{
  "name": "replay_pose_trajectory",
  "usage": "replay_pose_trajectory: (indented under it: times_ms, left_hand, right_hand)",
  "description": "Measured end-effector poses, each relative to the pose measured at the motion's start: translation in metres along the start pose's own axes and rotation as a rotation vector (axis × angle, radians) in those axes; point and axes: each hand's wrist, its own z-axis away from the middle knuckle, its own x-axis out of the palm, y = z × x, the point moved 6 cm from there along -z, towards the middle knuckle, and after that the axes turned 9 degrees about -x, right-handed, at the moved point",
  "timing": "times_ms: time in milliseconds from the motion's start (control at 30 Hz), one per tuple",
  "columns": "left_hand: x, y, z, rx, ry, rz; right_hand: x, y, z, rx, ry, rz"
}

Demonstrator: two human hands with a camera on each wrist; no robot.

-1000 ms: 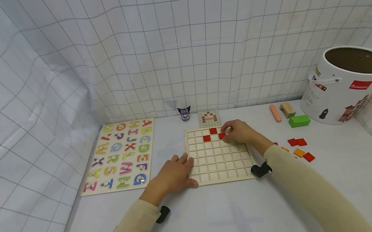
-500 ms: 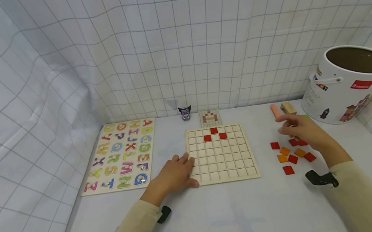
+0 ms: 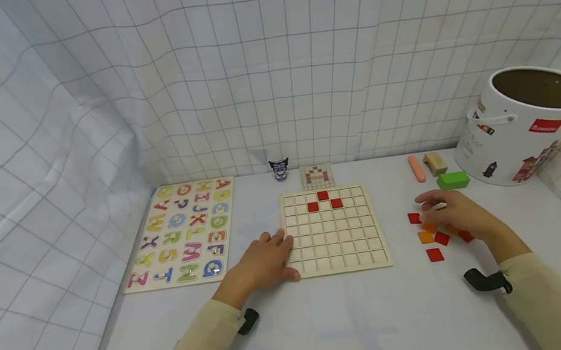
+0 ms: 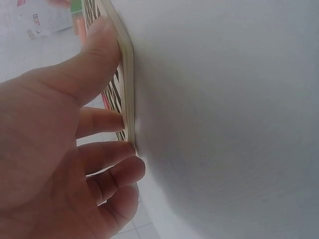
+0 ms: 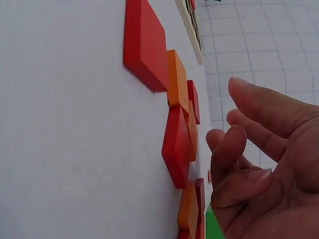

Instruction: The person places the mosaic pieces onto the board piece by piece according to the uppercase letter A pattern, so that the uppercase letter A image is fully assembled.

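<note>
A pale wooden grid board [image 3: 338, 245] lies flat in the middle of the table, with three red tiles [image 3: 323, 196] in its top rows. My left hand [image 3: 264, 263] rests at its left edge; in the left wrist view the thumb and fingertips touch the board's rim [image 4: 128, 94]. To the right, my right hand [image 3: 457, 213] hovers over a loose group of red and orange tiles, hiding some of them. The right wrist view shows a red tile [image 5: 175, 147] and an orange tile [image 5: 177, 79] near its fingers, with nothing held between them.
A pattern card [image 3: 317, 176] and a small dark figure [image 3: 279, 169] stand behind the board. On the left lies an alphabet puzzle [image 3: 179, 234]. A green block [image 3: 453, 181], a wooden block [image 3: 435, 163], an orange stick [image 3: 416, 168] and a white bucket [image 3: 515, 128] are at the back right.
My right hand has left the red tile at the board's upper right, swung right, then lowered slightly toward the loose tiles. My left hand has stayed at the board's edge.
</note>
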Motion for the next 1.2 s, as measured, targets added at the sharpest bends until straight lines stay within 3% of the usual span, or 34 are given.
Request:
replay_pose_trajectory:
  times_ms: [300,833,1200]
  left_hand:
    - [0.002,0.000,-0.001,0.005,0.003,-0.012]
    - [0.001,0.000,-0.002,-0.009,0.003,0.000]
    - [0.001,0.000,-0.001,-0.006,0.004,-0.003]
  right_hand:
    - [0.017,-0.008,-0.009,0.068,-0.021,0.151]
    - [0.023,-0.009,-0.017,0.065,-0.021,0.195]
    - [0.016,-0.011,-0.016,0.037,0.004,0.143]
